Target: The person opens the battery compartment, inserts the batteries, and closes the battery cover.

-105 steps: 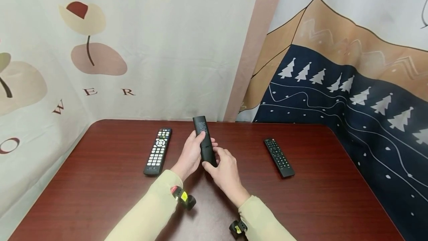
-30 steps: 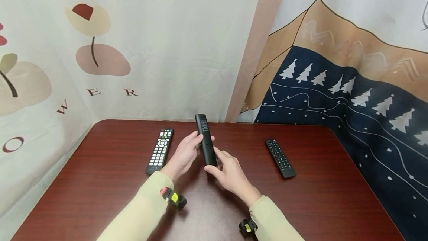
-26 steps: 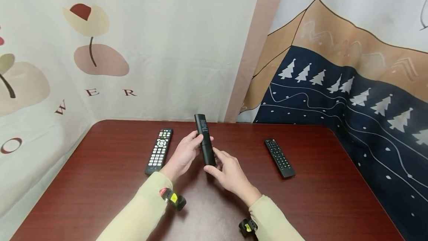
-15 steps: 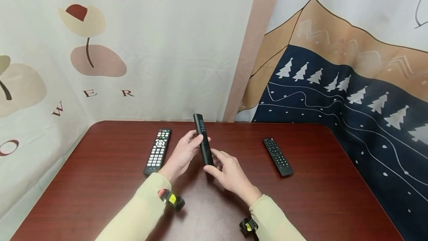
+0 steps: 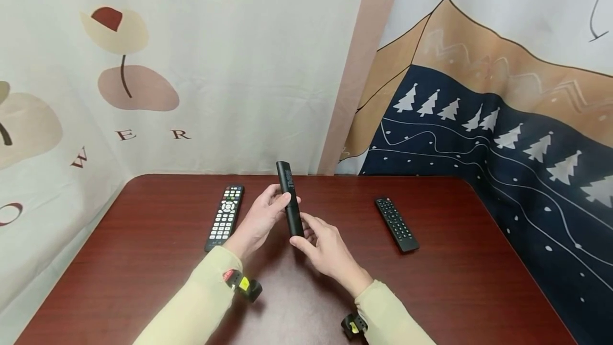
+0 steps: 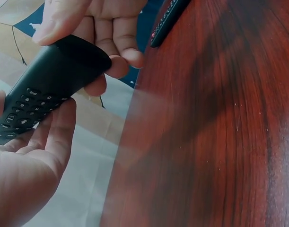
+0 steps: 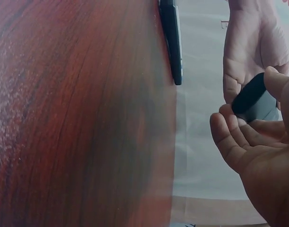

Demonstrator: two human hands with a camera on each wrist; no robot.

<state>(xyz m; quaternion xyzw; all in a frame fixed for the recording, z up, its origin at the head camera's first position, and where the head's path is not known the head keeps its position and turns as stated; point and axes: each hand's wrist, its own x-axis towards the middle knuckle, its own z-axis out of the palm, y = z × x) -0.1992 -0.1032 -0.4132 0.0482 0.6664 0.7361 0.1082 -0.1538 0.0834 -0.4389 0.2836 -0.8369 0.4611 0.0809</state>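
Note:
A black remote control (image 5: 290, 201) is held tilted above the middle of the table, its far end raised and its narrow side partly turned up. My left hand (image 5: 258, 218) grips it around the middle, thumb on top. Around the near end, my right hand (image 5: 330, 246) has its thumb on one side and fingers on the other. Rows of buttons on the held remote control (image 6: 33, 109) show in the left wrist view, facing down toward the table. In the right wrist view, the rounded end of the remote control (image 7: 250, 97) sits between the right thumb and fingers.
A larger remote control with white buttons (image 5: 225, 218) lies on the table left of my hands. Another black remote control (image 5: 397, 225) lies to the right. The reddish-brown table (image 5: 455, 292) ends at printed curtains (image 5: 249, 68) behind it.
The held remote control has rolled about its long axis, from its printed back facing up to its side showing more. Since the oldest frame, my right wrist has shifted outward; both hands keep their hold.

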